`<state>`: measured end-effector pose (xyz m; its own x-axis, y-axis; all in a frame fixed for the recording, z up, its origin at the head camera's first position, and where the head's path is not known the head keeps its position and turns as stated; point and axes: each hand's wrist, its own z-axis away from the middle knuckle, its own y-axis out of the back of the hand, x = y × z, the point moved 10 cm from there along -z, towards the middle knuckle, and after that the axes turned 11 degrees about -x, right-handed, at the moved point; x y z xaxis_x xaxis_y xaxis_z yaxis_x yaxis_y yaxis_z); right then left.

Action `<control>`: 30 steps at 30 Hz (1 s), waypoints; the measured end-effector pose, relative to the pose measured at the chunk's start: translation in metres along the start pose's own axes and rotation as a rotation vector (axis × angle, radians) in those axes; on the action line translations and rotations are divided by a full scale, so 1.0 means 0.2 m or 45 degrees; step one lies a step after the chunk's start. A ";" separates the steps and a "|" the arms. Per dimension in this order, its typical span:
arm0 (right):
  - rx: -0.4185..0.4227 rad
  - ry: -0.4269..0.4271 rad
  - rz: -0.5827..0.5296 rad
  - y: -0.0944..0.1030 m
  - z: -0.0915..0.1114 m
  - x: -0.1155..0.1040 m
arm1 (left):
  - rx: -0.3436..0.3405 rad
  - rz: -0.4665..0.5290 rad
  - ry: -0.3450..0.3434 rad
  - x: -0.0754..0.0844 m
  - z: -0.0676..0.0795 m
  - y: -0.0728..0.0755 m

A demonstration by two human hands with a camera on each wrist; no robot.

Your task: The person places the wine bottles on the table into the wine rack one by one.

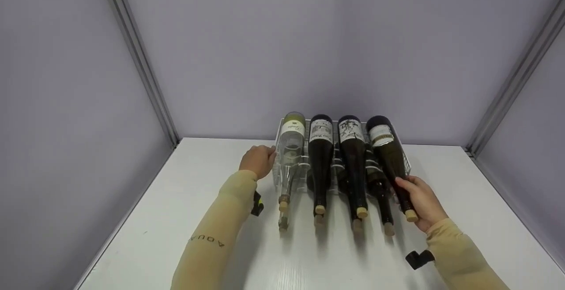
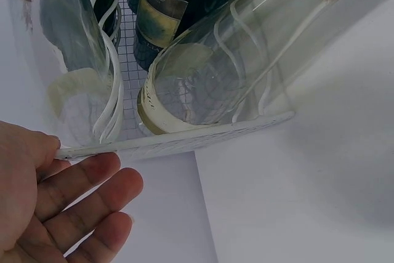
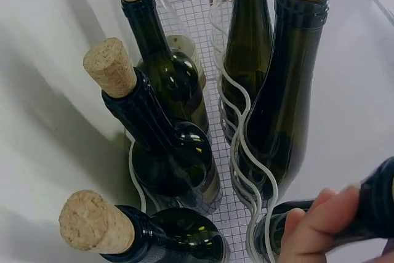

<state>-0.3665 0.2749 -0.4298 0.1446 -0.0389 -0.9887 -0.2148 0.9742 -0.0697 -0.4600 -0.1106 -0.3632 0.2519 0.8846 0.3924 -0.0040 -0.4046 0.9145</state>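
Observation:
A white wire wine rack (image 1: 275, 177) holds corked bottles in an upper and a lower row, necks toward me. At its left end, my left hand (image 1: 258, 161) pinches the rim (image 2: 203, 135) between thumb and fingers. Beside that hand lies a clear glass bottle (image 1: 292, 142) with a pale label, above another clear one. Over on the right, my right hand (image 1: 423, 201) grips the neck of a dark wine bottle (image 1: 388, 153) in the upper row. This bottle slants, its base at the rack's back and its cork (image 1: 411, 215) pointing down right.
Two more dark bottles (image 1: 321, 153) (image 1: 352, 153) lie between in the upper row. Below them, lower-row bottles (image 1: 384, 201) poke out at the front. The rack stands on a white table (image 1: 198, 166) near the back wall (image 1: 247, 60), with side walls left and right.

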 end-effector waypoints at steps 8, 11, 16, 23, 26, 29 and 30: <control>-0.042 0.028 -0.083 -0.01 -0.01 0.01 | 0.021 -0.009 -0.008 0.00 0.00 0.00; -0.064 0.027 -0.098 -0.02 -0.01 0.02 | 0.019 -0.003 -0.012 0.00 0.01 0.00; -0.093 0.018 -0.151 -0.02 0.00 0.03 | 0.015 0.013 -0.021 0.00 0.01 -0.01; -0.108 0.015 -0.253 -0.03 0.00 0.04 | 0.026 0.016 0.003 -0.01 0.01 -0.01; -0.114 0.011 -0.308 -0.04 -0.01 0.04 | 0.029 0.013 0.008 -0.01 0.01 -0.01; -0.107 0.007 -0.327 -0.04 -0.01 0.04 | 0.035 0.010 0.011 -0.01 0.01 0.00; -0.110 0.007 -0.329 -0.04 -0.01 0.04 | 0.036 0.010 0.012 -0.01 0.01 0.00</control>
<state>-0.3654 0.2663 -0.4369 0.2004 -0.2852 -0.9373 -0.2527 0.9093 -0.3307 -0.4584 -0.1132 -0.3650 0.2429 0.8835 0.4007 0.0212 -0.4178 0.9083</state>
